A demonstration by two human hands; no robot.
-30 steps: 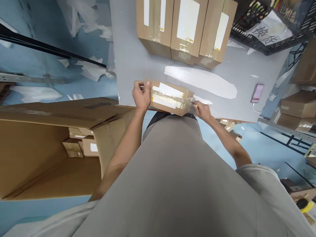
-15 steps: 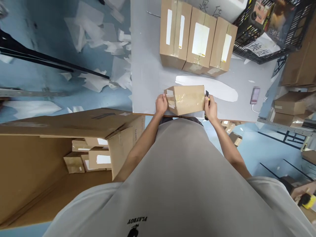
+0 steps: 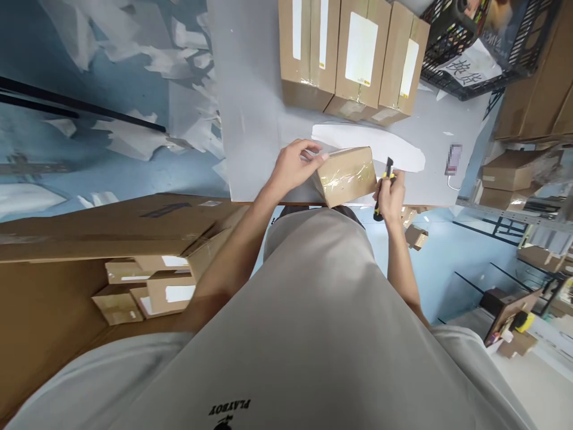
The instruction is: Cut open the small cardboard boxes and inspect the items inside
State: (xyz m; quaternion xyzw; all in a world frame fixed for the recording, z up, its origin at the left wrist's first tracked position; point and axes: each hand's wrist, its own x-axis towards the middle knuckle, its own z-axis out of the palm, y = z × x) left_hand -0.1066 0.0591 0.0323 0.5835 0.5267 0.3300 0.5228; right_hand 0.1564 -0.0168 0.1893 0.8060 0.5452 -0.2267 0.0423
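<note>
A small taped cardboard box [image 3: 347,176] sits tilted at the front edge of the grey table [image 3: 255,137], its upper face shiny with clear tape. At its far left corner, my left hand [image 3: 298,162] is open, fingers apart, with the thumb tip at the box's edge. My right hand [image 3: 391,196] is closed around a black-and-yellow utility knife [image 3: 388,167], whose head points away from me. The fingers of that hand are close to the box's right end; whether they touch it I cannot tell.
Three labelled cartons [image 3: 360,54] stand in a row behind, with a white paper sheet [image 3: 371,143] in front. A black crate [image 3: 465,89] is at the far right, near a phone [image 3: 453,160] on a cable. A large open carton [image 3: 134,221] holding several boxes stands lower left.
My left hand has shifted from the box's left end to its far corner and opened. The box has turned slightly, and the knife has moved out from beside it. The view has shifted.
</note>
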